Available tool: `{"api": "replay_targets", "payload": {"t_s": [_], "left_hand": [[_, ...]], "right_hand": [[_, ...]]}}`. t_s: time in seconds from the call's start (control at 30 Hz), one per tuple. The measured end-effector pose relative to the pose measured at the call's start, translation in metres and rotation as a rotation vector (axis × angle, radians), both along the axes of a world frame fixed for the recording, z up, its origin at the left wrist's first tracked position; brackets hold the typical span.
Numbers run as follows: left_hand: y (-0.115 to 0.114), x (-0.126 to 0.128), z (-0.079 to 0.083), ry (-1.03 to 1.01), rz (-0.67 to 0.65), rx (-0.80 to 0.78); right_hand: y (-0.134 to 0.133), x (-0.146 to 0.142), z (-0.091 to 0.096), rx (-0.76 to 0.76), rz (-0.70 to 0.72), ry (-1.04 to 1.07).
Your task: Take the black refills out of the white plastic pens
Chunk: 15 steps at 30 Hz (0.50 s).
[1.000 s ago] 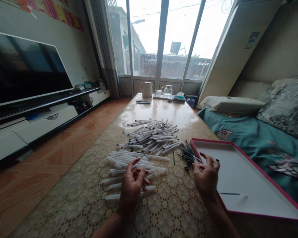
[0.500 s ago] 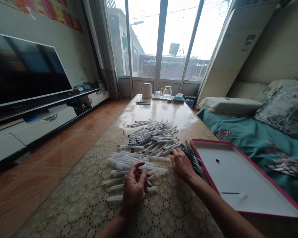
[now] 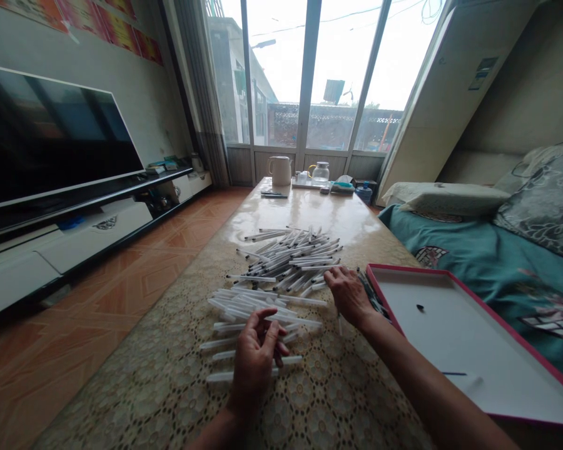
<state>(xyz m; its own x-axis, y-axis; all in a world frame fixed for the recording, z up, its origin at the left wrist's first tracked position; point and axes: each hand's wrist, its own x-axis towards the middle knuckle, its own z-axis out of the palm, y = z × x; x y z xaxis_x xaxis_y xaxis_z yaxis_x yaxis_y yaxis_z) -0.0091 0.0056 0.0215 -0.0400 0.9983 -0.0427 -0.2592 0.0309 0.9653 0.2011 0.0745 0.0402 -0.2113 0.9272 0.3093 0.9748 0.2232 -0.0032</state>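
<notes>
One worktop (image 3: 173, 369): patterned, carrying the scattered slim pieces, both hands and the tray.
Tray (image 3: 478, 337): shallow, white inside, red-rimmed, at the worktop's right edge beyond the right hand.
Dark-tipped pens (image 3: 291, 257): heaped mid-worktop, ahead and to the left of the right hand, which is the nearer hand. Long axes run mostly crosswise; those at the near right slant from near left to far right. Dark tips point both ways, many of them to the left.
Clear tubes (image 3: 253, 302): nearer than the heap, ahead of the left hand, to its left and partly behind it; long axes lie mostly left to right, a few aslant.
Right hand (image 3: 349, 294): back upward, fingertips bent down at the heap's near right edge; I cannot tell whether they pinch a pen, since the knuckles cover the spot.
Left hand (image 3: 257, 353): loosely half-curled above the tubes, seemingly grasping nothing.
Dark rods (image 3: 368, 289): bunched between right hand and tray, partly hidden.
Thin dark rod (image 3: 453, 374): inside the tray, lying crosswise.
Black piece (image 3: 420, 307): inside the tray, farther off than that rod.
</notes>
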Motion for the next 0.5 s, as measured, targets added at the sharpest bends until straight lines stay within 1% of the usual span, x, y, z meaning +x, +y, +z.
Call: {"api": "replay_targets", "payload": {"t_s": [0.07,0.13,0.17,0.23,0.3,0.4,0.5], "left_hand": [[0.0,0.001,0.001,0.024,-0.016,0.004],[-0.001,0.002,0.0,0.048,-0.056,0.008],[-0.001,0.002,0.0,0.051,-0.086,0.008],[-0.001,0.003,-0.001,0.03,-0.146,0.004],[-0.001,0.003,-0.002,-0.013,-0.202,-0.003],[-0.001,0.002,-0.001,-0.043,-0.259,-0.003],[-0.002,0.0,0.002,-0.005,-0.279,0.011]], "right_hand": [[-0.016,-0.007,0.009,0.029,0.034,0.022],[-0.038,-0.017,0.013,0.044,0.076,0.075],[-0.05,-0.024,0.014,0.059,0.116,0.213],[-0.073,-0.036,0.011,0.015,0.197,0.467],[-0.091,-0.047,0.006,-0.076,0.233,0.614],[-0.102,-0.054,0.0,-0.156,0.294,0.737],[-0.101,-0.052,-0.002,-0.241,0.321,0.813]]}}
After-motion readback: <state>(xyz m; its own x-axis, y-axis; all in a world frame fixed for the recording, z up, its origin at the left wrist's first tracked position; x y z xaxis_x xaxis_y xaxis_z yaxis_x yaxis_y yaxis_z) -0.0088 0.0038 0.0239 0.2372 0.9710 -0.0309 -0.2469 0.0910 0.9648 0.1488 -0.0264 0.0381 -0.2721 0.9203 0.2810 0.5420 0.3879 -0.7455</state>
